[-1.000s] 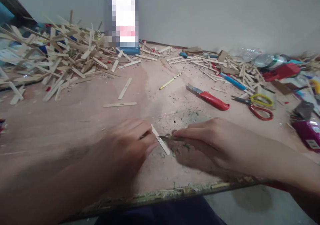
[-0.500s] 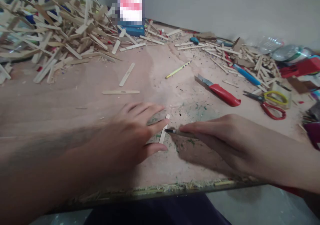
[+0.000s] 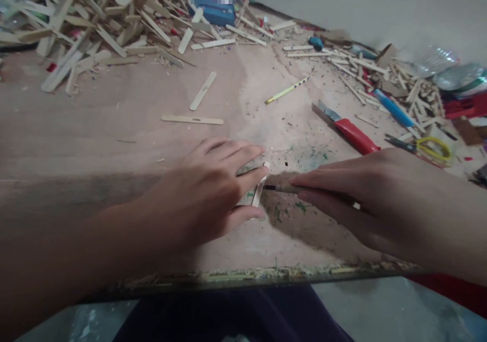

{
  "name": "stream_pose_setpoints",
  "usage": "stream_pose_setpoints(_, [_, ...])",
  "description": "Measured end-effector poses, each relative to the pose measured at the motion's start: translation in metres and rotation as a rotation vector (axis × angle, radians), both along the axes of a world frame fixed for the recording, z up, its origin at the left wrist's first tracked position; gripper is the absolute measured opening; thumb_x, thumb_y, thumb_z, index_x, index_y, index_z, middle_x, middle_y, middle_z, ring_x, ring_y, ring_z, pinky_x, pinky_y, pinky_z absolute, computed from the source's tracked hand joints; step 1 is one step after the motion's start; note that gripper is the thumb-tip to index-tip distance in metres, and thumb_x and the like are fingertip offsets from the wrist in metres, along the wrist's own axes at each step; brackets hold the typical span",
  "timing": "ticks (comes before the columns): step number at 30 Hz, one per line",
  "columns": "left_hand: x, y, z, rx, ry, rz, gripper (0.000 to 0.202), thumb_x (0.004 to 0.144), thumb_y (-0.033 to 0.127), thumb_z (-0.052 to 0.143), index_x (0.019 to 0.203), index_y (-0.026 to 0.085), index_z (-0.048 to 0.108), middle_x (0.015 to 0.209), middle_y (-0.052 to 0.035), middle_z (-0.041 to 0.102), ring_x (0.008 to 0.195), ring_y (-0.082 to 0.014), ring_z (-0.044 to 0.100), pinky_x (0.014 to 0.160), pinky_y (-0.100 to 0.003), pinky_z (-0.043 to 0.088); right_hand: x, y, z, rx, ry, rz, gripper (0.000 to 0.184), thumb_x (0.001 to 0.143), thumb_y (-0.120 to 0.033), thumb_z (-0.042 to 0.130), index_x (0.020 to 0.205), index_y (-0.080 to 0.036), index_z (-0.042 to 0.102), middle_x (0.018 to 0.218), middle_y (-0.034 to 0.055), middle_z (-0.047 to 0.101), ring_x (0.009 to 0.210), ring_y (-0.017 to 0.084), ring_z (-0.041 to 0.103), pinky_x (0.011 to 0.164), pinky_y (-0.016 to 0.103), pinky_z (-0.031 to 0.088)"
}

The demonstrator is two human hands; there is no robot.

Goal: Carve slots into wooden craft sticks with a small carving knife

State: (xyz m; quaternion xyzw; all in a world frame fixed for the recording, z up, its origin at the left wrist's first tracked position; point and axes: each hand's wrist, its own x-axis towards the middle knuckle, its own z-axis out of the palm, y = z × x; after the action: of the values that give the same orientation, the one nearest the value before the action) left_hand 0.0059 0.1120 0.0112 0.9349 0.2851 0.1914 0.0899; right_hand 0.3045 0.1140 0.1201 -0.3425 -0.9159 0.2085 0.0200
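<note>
My left hand lies over the wooden table with fingers spread. Its index finger and thumb press near the two ends of a flat wooden craft stick, pinning it down. My right hand is closed around a slim chisel-like tool with a dark metal tip and pale handle. That tip meets the stick near its middle; its exact depth is unclear. Beyond my left hand lie a craft stick and another craft stick, each with a small dark mark or slot at mid-length.
A red-handled knife and yellow-handled scissors lie right, past my right hand. A yellow pencil-like stick is farther back. Heaped craft sticks fill the back left; offcuts and plastic bottles crowd the back right. The table edge is near me.
The view has shifted, so the table's contents sit higher and farther right. My right hand now covers part of the scissors. The tool tip stays at the stick under my left hand.
</note>
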Motion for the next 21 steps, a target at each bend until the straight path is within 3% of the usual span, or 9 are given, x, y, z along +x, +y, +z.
stream_pose_setpoints(4, [0.000,-0.001,0.001,0.026,-0.003,-0.003,0.043,0.125,0.044,0.087,0.153,0.011,0.089,0.171,-0.0270,0.084,0.156,-0.0493,0.082,0.130,-0.068,0.068,-0.001,0.002,0.004,0.098,-0.028,0.032,0.049,0.135,-0.022,0.051,0.120,-0.026,0.097,0.086,0.0022,0.094,0.058,0.023,0.079,0.056,0.040,0.047])
stream_pose_setpoints(11, [0.001,-0.003,-0.003,0.038,-0.038,0.015,0.045,0.122,0.046,0.093,0.150,0.012,0.088,0.169,-0.0261,0.085,0.152,-0.0472,0.083,0.128,-0.064,0.067,-0.010,0.004,0.004,0.097,-0.029,0.068,0.053,0.135,-0.019,0.050,0.109,-0.023,0.096,0.076,0.0011,0.088,0.051,0.020,0.070,0.054,0.039,0.044])
stream_pose_setpoints(21, [-0.001,-0.002,-0.007,0.045,-0.055,0.030,0.052,0.119,0.053,0.098,0.151,0.014,0.086,0.171,-0.0254,0.083,0.153,-0.0454,0.082,0.134,-0.064,0.064,-0.013,0.003,0.011,0.144,-0.089,0.093,0.056,0.137,-0.023,0.048,0.098,-0.024,0.089,0.081,0.0019,0.091,0.053,0.021,0.073,0.055,0.044,0.043])
